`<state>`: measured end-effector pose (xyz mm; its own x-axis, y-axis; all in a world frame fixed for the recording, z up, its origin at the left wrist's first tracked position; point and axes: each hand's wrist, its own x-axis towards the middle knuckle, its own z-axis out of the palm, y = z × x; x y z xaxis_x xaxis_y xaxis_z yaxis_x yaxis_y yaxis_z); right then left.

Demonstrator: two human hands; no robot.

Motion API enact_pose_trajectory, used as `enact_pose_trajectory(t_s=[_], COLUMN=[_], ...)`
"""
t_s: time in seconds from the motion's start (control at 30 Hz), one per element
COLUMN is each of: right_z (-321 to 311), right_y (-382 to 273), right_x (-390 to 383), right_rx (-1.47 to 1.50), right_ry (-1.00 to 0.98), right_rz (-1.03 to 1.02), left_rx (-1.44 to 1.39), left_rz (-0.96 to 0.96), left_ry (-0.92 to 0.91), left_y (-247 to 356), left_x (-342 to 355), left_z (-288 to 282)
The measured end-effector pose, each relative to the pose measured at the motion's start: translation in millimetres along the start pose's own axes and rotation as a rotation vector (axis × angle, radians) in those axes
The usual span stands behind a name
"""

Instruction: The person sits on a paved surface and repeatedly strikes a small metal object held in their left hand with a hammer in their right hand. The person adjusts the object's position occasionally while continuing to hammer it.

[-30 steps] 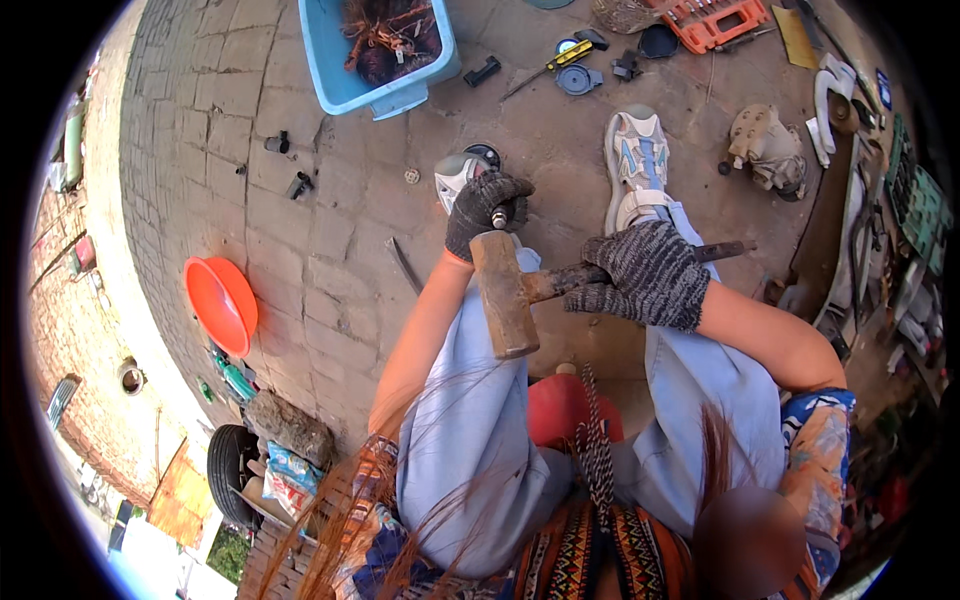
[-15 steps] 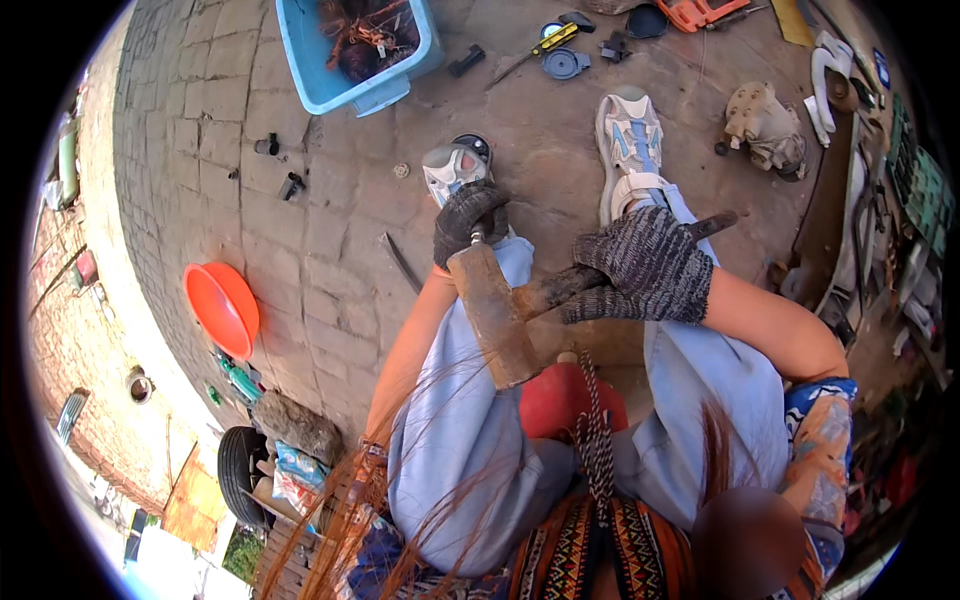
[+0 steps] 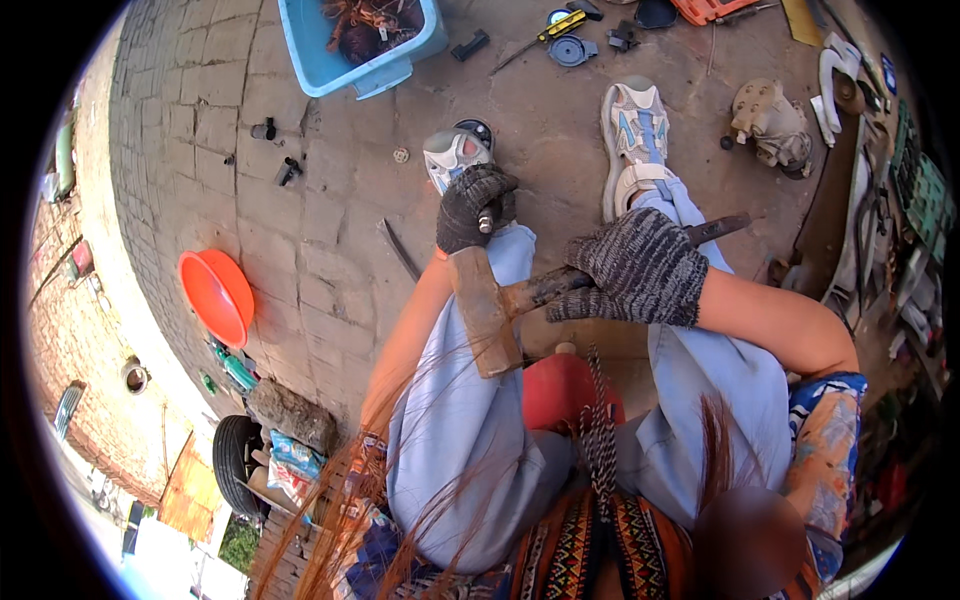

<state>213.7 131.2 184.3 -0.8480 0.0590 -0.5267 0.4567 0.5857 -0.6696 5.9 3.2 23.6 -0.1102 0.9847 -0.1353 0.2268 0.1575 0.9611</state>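
My right hand [image 3: 640, 265], in a dark grey knit glove, is closed round the wooden handle of a sledgehammer [image 3: 483, 310]. Its heavy, rusty block head hangs over my left thigh. Just above the head, my left hand [image 3: 472, 205], gloved alike, is closed on a metal rod [image 3: 486, 221]. Only the rod's shiny round end shows; the rest is hidden by the glove and the angle. Between the rod's end and the hammer head there is a small gap. Beneath my left hand is a shoe [image 3: 455, 152], partly covered.
A blue tub [image 3: 385, 75] with reddish wire scrap stands ahead. A yellow-handled screwdriver [image 3: 560, 27] and black parts lie beside it. An orange basin [image 3: 217, 298] is at left, a metal casting [image 3: 770, 125] at right. A dark strip [image 3: 400, 248] lies near my left arm.
My left hand has shifted slightly up and right, and the rod's end has turned more toward view. The gap between rod and hammer head looks a little wider. Both grips are unchanged.
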Motion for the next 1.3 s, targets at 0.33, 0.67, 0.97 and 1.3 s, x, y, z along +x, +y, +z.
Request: enact_pose_trajectory(t_s=[0.33, 0.67, 0.97, 1.3], right_z=[4.4, 7.9, 4.5, -1.0], right_y=[3.4, 3.3, -19.8, -19.2], right_x=[22.1, 32.8, 22.6, 23.4], right_rx=[0.002, 0.015, -0.046, 0.035], right_ry=[0.040, -0.069, -0.008, -0.070], right_rz=[0.028, 0.222, -0.101, -0.003], left_rx=[-0.165, -0.025, -0.259, 0.072], left_rz=[-0.051, 0.022, -0.044, 0.058], left_ry=[-0.017, 0.149, 0.043, 0.148], left_y=[-18.6, -13.3, 1.2, 17.9], left_x=[-16.7, -4.0, 6.3, -5.1], left_z=[-10.7, -22.2, -20.3, -12.0])
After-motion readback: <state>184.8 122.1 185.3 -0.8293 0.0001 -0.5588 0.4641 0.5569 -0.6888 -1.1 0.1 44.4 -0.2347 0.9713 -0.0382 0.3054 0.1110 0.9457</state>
